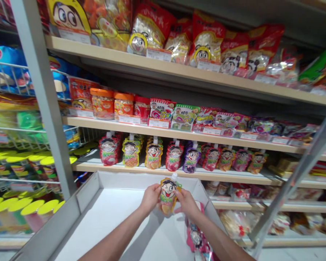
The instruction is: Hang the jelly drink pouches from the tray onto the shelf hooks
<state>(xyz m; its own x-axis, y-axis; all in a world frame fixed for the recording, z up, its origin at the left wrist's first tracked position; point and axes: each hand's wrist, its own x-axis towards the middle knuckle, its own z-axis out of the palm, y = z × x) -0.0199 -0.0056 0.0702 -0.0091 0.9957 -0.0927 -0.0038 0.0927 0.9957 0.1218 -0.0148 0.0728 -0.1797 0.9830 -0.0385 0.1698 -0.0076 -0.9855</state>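
Observation:
I hold an orange-yellow drink pouch [168, 194] with a cartoon face and a white spout upright in both hands. My left hand [150, 198] grips its left edge and my right hand [187, 203] grips its right edge. The pouch hangs over the far end of a white cardboard box [108, 214] that lies open below my arms. Pink pouches [197, 237] lie in the box under my right forearm. Just beyond, a row of similar cartoon pouches [176, 156] in several colours hangs along a shelf.
Wooden shelves [179, 132] carry jars, small snack packets and, on top, big red snack bags [206, 40]. A grey upright post [43, 94] stands left, with wire baskets and yellow-lidded cups [24, 210] beyond it. A slanted metal bar [296, 174] crosses at right.

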